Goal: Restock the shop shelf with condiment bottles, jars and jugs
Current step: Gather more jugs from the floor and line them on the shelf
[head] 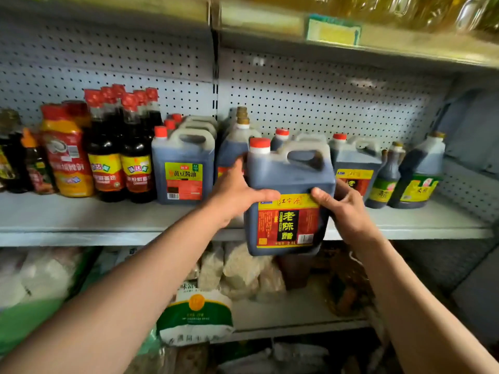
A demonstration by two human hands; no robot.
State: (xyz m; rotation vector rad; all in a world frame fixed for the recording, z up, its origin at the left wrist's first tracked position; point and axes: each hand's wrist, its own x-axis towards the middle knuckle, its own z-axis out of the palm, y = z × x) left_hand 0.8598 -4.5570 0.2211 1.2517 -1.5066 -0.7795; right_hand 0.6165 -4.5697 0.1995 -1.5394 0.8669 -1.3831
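Note:
A large dark vinegar jug with a red cap, moulded handle and red-and-yellow label hangs in front of the grey shelf, its base below the shelf's front edge. My left hand grips its left side, thumb across the front. My right hand holds its right side, thumb on the label's top. Behind it stand matching jugs. To the left is a soy sauce jug.
Tall red-capped sauce bottles and a red-and-yellow bottle fill the shelf's left. Green-labelled jugs stand at the right. The pegboard back is bare above. Bagged goods lie on the lower shelf. Oil bottles sit overhead.

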